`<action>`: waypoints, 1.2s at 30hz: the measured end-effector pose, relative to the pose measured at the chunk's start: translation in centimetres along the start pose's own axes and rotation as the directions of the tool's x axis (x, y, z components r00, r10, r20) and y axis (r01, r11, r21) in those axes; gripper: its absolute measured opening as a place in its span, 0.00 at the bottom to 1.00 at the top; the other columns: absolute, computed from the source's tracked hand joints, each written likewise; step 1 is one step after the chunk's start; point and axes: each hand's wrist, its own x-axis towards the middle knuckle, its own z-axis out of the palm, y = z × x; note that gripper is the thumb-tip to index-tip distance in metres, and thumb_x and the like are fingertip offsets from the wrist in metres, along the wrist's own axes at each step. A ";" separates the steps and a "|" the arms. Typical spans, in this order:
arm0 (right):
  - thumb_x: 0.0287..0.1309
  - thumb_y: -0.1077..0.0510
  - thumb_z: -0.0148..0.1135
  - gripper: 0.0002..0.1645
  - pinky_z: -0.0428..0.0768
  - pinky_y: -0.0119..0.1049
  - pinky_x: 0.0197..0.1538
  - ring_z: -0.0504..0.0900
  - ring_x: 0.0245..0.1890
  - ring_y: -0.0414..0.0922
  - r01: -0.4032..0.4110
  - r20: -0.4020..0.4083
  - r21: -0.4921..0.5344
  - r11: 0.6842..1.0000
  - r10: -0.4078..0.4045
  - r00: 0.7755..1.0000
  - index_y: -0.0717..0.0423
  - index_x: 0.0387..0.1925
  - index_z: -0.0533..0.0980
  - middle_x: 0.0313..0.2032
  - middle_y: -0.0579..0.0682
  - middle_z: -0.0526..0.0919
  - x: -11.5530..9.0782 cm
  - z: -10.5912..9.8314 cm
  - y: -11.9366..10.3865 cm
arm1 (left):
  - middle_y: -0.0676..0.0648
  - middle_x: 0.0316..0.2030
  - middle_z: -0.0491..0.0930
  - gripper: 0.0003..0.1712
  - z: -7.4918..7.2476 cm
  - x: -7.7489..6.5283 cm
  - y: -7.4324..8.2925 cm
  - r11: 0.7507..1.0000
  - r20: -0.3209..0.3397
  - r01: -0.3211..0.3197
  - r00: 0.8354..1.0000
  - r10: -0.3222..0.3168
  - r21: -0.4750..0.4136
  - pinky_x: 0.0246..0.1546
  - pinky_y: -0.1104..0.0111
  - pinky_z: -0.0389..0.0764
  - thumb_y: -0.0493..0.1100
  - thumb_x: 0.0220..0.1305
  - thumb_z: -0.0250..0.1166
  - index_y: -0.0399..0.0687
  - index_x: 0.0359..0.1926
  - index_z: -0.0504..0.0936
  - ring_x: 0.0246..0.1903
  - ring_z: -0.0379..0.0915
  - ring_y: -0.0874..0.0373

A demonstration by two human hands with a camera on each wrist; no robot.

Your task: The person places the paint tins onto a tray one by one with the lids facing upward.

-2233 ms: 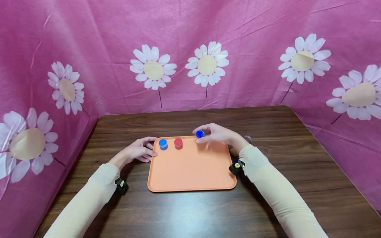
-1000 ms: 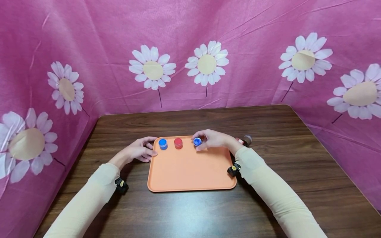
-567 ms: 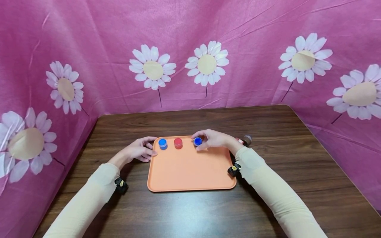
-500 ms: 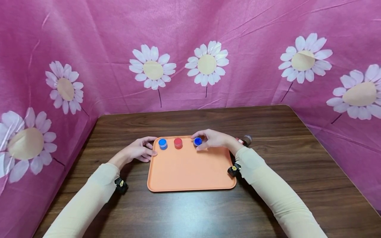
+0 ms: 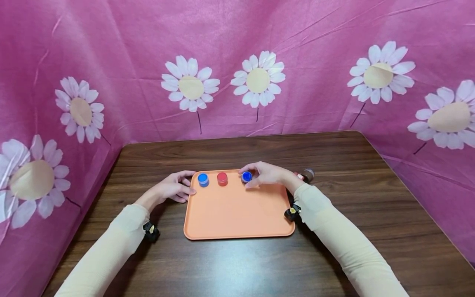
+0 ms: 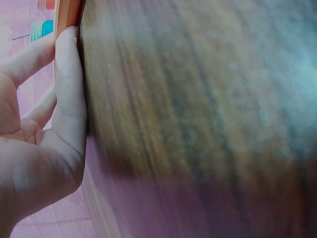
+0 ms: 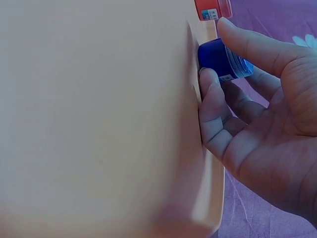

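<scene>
In the head view my right hand (image 5: pixel 265 174) holds a small dark blue paint jar (image 5: pixel 246 177) near the back edge of an orange tray (image 5: pixel 239 214). Its thumb and curled fingers lie around the jar (image 7: pixel 215 55), as the right wrist view shows. To the left, a red jar (image 5: pixel 222 179) and a lighter blue jar (image 5: pixel 203 180) stand on the tray in a row with it. My left hand (image 5: pixel 172 187) rests at the tray's left rim, with loosely bent fingers touching it. The left wrist view shows those fingertips against the rim (image 6: pixel 67 15).
Past the tray's right side lie a brown jar (image 5: pixel 309 174) and a red-and-white item (image 5: pixel 299 176), partly hidden by the right arm. A wooden table (image 5: pixel 237 268) bears everything. Pink flowered cloth (image 5: pixel 230 33) hangs behind and at both sides.
The right hand has brought the dark blue jar down from over the tray's back rim onto the tray, right of the red jar. In the last half second, hands and jars look unchanged.
</scene>
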 end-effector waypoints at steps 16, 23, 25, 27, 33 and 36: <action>0.59 0.64 0.73 0.38 0.77 0.36 0.32 0.76 0.34 0.47 -0.013 0.036 0.052 0.999 0.012 0.999 0.61 0.69 0.70 0.52 0.57 0.81 -0.4 0.0 -0.3 | 0.39 0.49 0.69 0.48 0.1 -0.1 -0.1 1.000 -0.014 0.001 1.000 -0.001 0.013 0.27 0.65 0.86 0.37 0.57 0.76 0.49 0.75 0.62 0.27 0.81 0.56; 0.58 0.64 0.73 0.39 0.76 0.35 0.32 0.76 0.34 0.45 -0.020 0.038 0.052 0.998 0.018 0.999 0.62 0.70 0.69 0.51 0.56 0.81 -0.5 0.0 -0.4 | 0.39 0.50 0.69 0.48 0.1 -0.1 0.0 1.000 -0.010 0.015 1.000 -0.015 0.007 0.28 0.65 0.86 0.36 0.57 0.76 0.50 0.75 0.62 0.27 0.82 0.55; 0.58 0.64 0.73 0.39 0.76 0.34 0.32 0.76 0.33 0.45 -0.013 0.038 0.047 0.999 0.011 0.999 0.62 0.69 0.69 0.50 0.56 0.81 -0.5 0.1 -0.5 | 0.39 0.50 0.69 0.48 0.1 -0.1 0.0 1.000 -0.013 0.017 1.000 -0.017 0.003 0.28 0.64 0.86 0.36 0.56 0.76 0.50 0.75 0.62 0.27 0.82 0.55; 0.58 0.64 0.74 0.39 0.76 0.34 0.33 0.77 0.35 0.45 -0.004 0.035 0.044 0.999 0.003 0.999 0.63 0.69 0.69 0.51 0.56 0.82 -0.6 0.1 -0.6 | 0.39 0.50 0.69 0.48 0.1 -0.1 -0.1 1.000 -0.012 0.012 1.000 -0.012 0.003 0.28 0.64 0.86 0.36 0.57 0.76 0.49 0.75 0.62 0.27 0.82 0.55; 0.58 0.62 0.74 0.39 0.78 0.35 0.35 0.77 0.46 0.47 -0.015 0.029 0.029 0.999 0.014 0.999 0.62 0.69 0.70 0.55 0.56 0.80 -0.8 0.0 -0.5 | 0.39 0.50 0.69 0.47 0.3 -0.1 0.1 1.000 -0.010 0.002 1.000 -0.002 -0.002 0.27 0.65 0.86 0.36 0.56 0.76 0.49 0.75 0.63 0.26 0.82 0.55; 0.58 0.61 0.74 0.39 0.79 0.37 0.34 0.77 0.47 0.49 -0.023 0.037 0.035 0.999 0.021 0.999 0.61 0.69 0.69 0.55 0.56 0.79 -0.8 -0.1 -0.5 | 0.40 0.49 0.69 0.48 0.3 -0.3 0.2 1.000 -0.007 0.011 1.000 -0.011 -0.007 0.27 0.65 0.86 0.36 0.56 0.76 0.49 0.75 0.63 0.26 0.82 0.55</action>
